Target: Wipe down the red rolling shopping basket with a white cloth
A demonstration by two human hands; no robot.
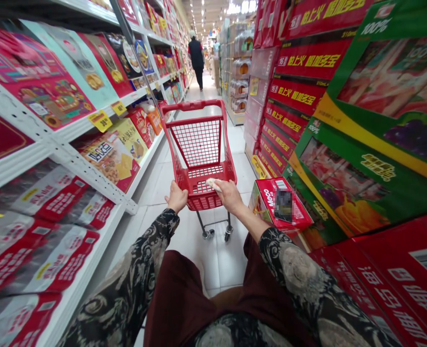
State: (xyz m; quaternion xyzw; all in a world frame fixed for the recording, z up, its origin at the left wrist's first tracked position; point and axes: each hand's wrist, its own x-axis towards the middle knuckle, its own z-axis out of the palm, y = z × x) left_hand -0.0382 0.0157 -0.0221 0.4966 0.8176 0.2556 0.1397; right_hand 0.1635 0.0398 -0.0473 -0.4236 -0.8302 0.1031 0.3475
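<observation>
In front of me stands a small red plastic shopping cart (205, 202) with mesh panels and black legs on castors. My left hand (177, 196) is closed at the cart's near left corner. Over the near right corner is my right hand (229, 193), its fingers closed on a white crumpled tissue-like piece (213, 183). Whether the right hand also grips the cart's rim cannot be made out. The visible part of the basket holds no goods.
White shelves (90, 176) with packaged goods line the left side. Stacked red drink cartons (300, 91) and green boxes (354, 178) rise at the right, with a low red Meco box (287, 202) near the cart. A person in dark clothes (196, 55) is farther down the tiled aisle.
</observation>
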